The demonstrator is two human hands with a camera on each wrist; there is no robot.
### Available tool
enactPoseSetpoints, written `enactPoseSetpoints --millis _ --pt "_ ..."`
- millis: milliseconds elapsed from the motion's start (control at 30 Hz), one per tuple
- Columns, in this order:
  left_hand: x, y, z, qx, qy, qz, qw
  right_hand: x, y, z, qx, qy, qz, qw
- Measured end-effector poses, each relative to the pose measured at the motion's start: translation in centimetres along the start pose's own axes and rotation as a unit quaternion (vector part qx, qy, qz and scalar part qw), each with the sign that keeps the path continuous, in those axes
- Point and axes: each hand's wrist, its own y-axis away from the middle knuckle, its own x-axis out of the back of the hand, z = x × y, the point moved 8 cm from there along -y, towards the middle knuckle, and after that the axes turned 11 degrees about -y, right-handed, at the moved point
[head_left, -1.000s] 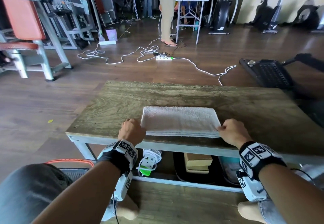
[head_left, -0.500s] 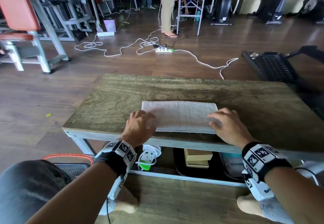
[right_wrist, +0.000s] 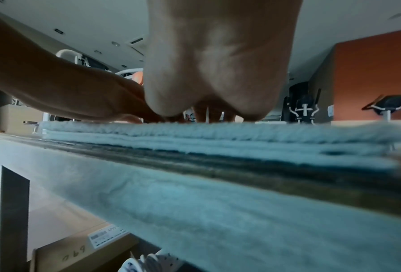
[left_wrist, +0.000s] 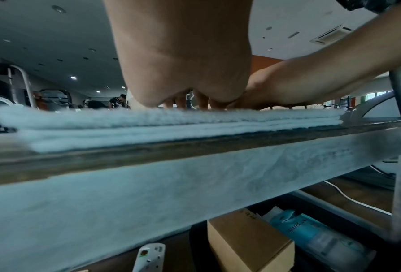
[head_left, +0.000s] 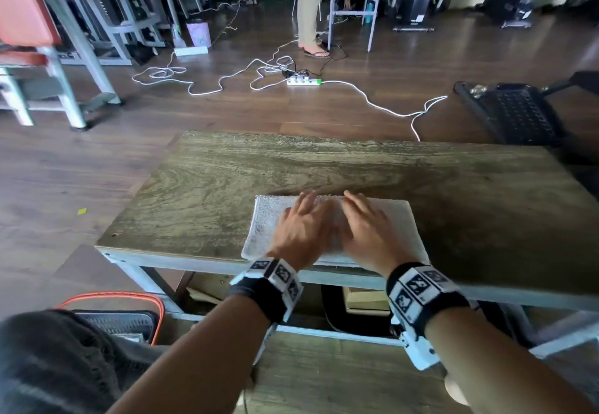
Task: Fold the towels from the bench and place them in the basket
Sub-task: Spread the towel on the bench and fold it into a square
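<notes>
A white towel (head_left: 403, 224), folded into a flat rectangle of several layers, lies near the front edge of the wooden bench (head_left: 201, 193). My left hand (head_left: 303, 222) and my right hand (head_left: 364, 222) lie flat side by side on its middle, fingers straight and pointing away from me, pressing it down. The wrist views show the towel's layered edge (left_wrist: 148, 127) (right_wrist: 218, 139) under the heels of the left hand (left_wrist: 185, 70) and right hand (right_wrist: 218, 73). A basket with an orange rim (head_left: 129, 298) sits on the floor at lower left, beside my knee.
Under the bench lie a cardboard box (left_wrist: 246, 239), a power strip (left_wrist: 149, 257) and a teal packet (left_wrist: 316, 237). White cables and a power strip (head_left: 303, 81) trail over the floor beyond. A person (head_left: 309, 5) stands by a metal table; gym machines (head_left: 48, 41) stand left.
Both hands let go of the towel's near corners and slid inward onto its top, now flat together at the middle. The head view has tipped downward and closer.
</notes>
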Motion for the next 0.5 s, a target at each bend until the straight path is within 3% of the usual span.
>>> enactPoseSetpoints --millis 100,500 --pt "-2.7 -0.1 0.3 -0.003 -0.058 -0.047 0.997 -2.3 0.1 0.8 -0.006 0.054 0.0 0.999" --pt "-3.0 0.4 -1.5 0.031 -0.07 -0.076 0.994 -0.7 1.1 2.2 -0.03 0.066 0.007 0.997"
